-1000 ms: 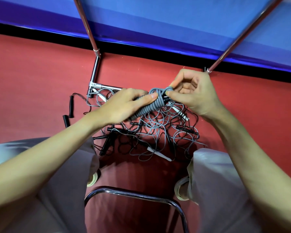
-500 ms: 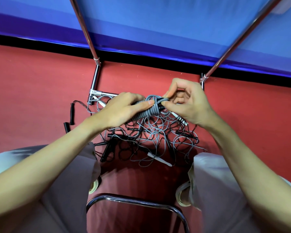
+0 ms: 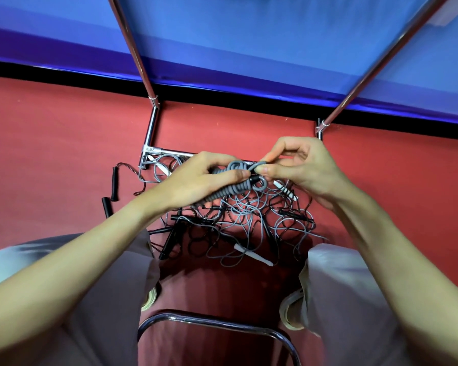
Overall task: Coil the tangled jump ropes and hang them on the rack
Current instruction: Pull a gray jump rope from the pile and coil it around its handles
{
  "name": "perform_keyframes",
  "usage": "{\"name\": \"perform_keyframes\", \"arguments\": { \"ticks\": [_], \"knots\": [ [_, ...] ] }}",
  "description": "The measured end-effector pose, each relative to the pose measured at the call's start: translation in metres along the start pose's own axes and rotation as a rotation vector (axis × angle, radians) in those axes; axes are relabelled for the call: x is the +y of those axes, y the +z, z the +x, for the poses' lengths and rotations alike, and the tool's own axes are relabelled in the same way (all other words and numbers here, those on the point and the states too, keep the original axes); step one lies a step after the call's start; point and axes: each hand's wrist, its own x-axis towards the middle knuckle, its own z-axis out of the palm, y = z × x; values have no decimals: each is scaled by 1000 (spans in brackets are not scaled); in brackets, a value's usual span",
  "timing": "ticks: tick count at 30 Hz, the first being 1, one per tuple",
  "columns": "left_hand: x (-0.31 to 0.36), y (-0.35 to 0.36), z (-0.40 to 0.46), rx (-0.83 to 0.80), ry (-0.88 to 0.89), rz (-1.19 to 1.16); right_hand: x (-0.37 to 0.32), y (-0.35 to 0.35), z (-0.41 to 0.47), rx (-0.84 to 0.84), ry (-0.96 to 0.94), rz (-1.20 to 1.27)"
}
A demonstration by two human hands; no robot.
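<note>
Left hand (image 3: 196,180) grips a coiled grey rope bundle (image 3: 230,186); right hand (image 3: 299,170) pinches its end loop (at two o'clock), above tangled floor ropes (image 3: 243,220).

A: The chrome tube rack (image 3: 150,133) looks polished, glossy metal. The red floor (image 3: 64,154)?

B: Matt, faintly textured, like carpet. The grey coiled jump rope (image 3: 233,190) looks like smooth plastic cord with a dull sheen.

A: And the black handles (image 3: 114,187) at the floor's left?

B: Matt, foam-like. The white handle (image 3: 254,256) seems smooth plastic.
</note>
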Motion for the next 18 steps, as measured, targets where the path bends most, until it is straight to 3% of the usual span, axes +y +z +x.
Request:
{"name": "perform_keyframes", "arguments": {
  "ticks": [5, 8, 14, 18],
  "knots": [
    [5, 0, -1, -5, -13, -125, 2, -2, 2, -35, 9, 73],
    [6, 1, -2, -2, -11, -154, 0, -1, 2, -14, -42, -27],
    [11, 7, -3, 0, -55, -281, 6, 11, 2, 175, -240, -251],
    [7, 6, 0, 8, -100, -373, 6, 10, 2, 201, -283, -193]
  ]
}}
